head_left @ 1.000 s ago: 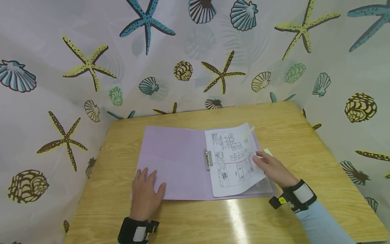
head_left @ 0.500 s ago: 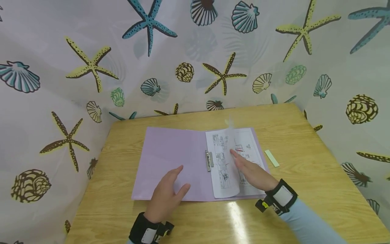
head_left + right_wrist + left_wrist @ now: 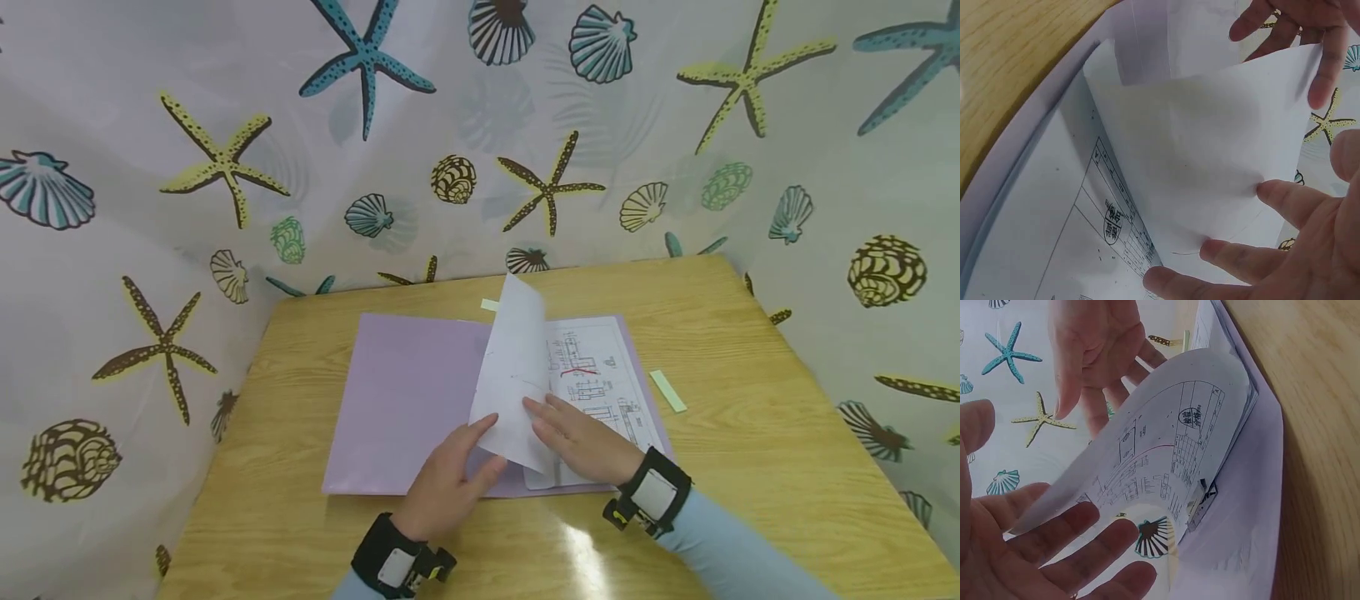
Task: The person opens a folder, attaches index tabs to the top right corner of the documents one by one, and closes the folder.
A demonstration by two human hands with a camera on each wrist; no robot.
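A purple folder (image 3: 408,400) lies spread on the table, its right side bearing sheets of printed technical drawings (image 3: 592,375). One sheet (image 3: 517,358) stands lifted and curled over toward the left, mostly showing its blank back. My right hand (image 3: 588,437) has its fingers extended, with fingertips (image 3: 1269,190) pressing that blank back. From the other side, my left hand (image 3: 450,483) is spread at the sheet's left edge, index fingertip against it. The folder's metal clip (image 3: 1202,503) shows under the curled page in the left wrist view; the sheet hides it from the head view.
The wooden table (image 3: 757,467) extends around the folder. A pale green strip (image 3: 667,392) lies right of it, and another pale strip (image 3: 490,305) shows at the sheet's upper left. A white curtain (image 3: 420,100) printed with starfish and shells surrounds the table's back and sides.
The top sheet has gone from nearly flat to turned up and over leftward, pushed by my right hand. My left hand has left the folder's lower left and moved right to meet the sheet.
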